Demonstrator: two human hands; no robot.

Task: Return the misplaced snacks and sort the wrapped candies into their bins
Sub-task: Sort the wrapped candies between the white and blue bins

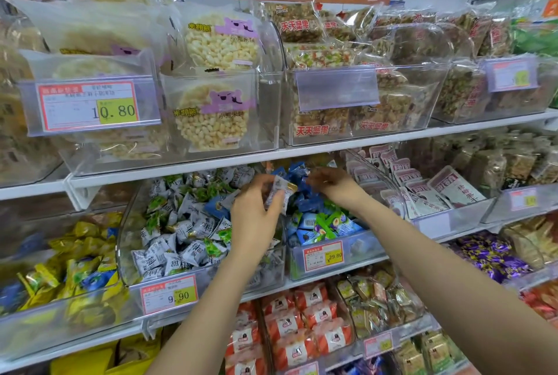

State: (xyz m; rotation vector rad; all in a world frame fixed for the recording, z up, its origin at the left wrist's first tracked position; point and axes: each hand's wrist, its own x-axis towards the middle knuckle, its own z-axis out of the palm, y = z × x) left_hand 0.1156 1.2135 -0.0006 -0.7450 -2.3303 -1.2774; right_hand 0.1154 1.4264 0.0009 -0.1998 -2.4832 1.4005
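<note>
- Shop shelving filled the view, with clear plastic bins set in rows so that each kind of snack was kept apart; round rice cakes (211, 121) were stacked in an upper bin towards the left.
- On the middle shelf, the white-candy bin (126, 232) was filled with white and green wrapped sweets, and a 9.90 price tag (168, 294) was clipped to its front.
- The left hand (253, 217) was held up at the divide between two bins, thumb and fingers closed in a pinch on one white-wrapped candy (280, 193). Its wrapper matched the white bin's stock, so it was judged to belong there and not among the blue.
- The blue-candy bin (362, 246) lay just to the right, its blue candies (305, 202) heaped towards the back.
- The right hand (332, 186) was set into that heap with fingers curled downward among the wrappers, presumably to search for strays; whether anything was gripped could not be told.
- Further right, pink-and-white packets (422, 190) were stood upright in the next bin.
</note>
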